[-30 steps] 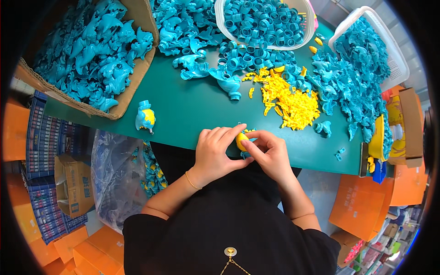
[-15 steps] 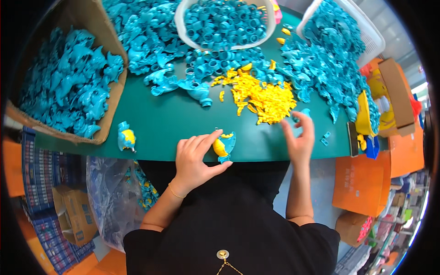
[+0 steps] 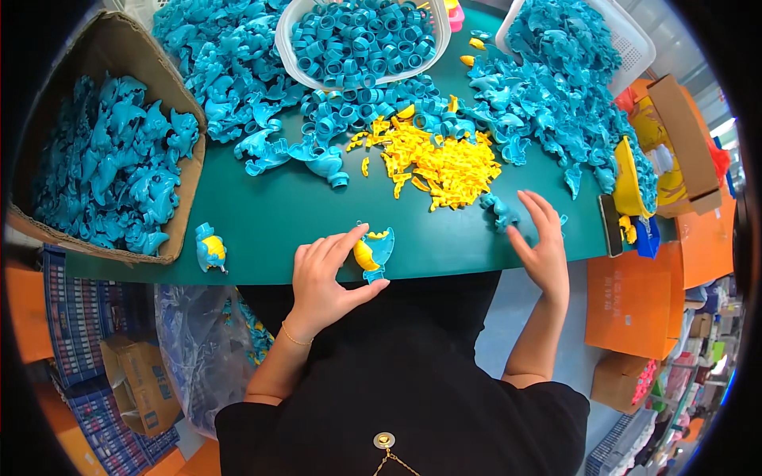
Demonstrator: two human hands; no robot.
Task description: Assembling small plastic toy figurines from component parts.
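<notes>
My left hand [image 3: 321, 278] holds a teal plastic shell half with a yellow insert [image 3: 370, 254] between thumb and index finger, at the table's near edge. The shell's hollow side shows, and a small metal pin stands at its top. Farther right, my right hand [image 3: 544, 246] is raised over the table, thumb and fingers apart, nothing between them. Just left of its fingers is a small teal plastic piece [image 3: 498, 213], slightly blurred. Another small teal part [image 3: 563, 220] shows partly behind this hand. A joined teal and yellow toy body [image 3: 211, 248] lies far to the left.
A yellow heap of small parts [image 3: 444, 166] lies mid-table. Behind it stand loose teal rings [image 3: 349, 111] and a white tub [image 3: 286, 47] of rings. Teal shells fill a cardboard box [image 3: 190, 170] at left and pile up [image 3: 548, 103] at right. A dark block [image 3: 609, 226] sits at the right edge.
My right hand has moved right and its fingers have spread, leaving the small teal piece to its left. The left hand keeps its hold on the shell half. The whole view has shifted slightly.
</notes>
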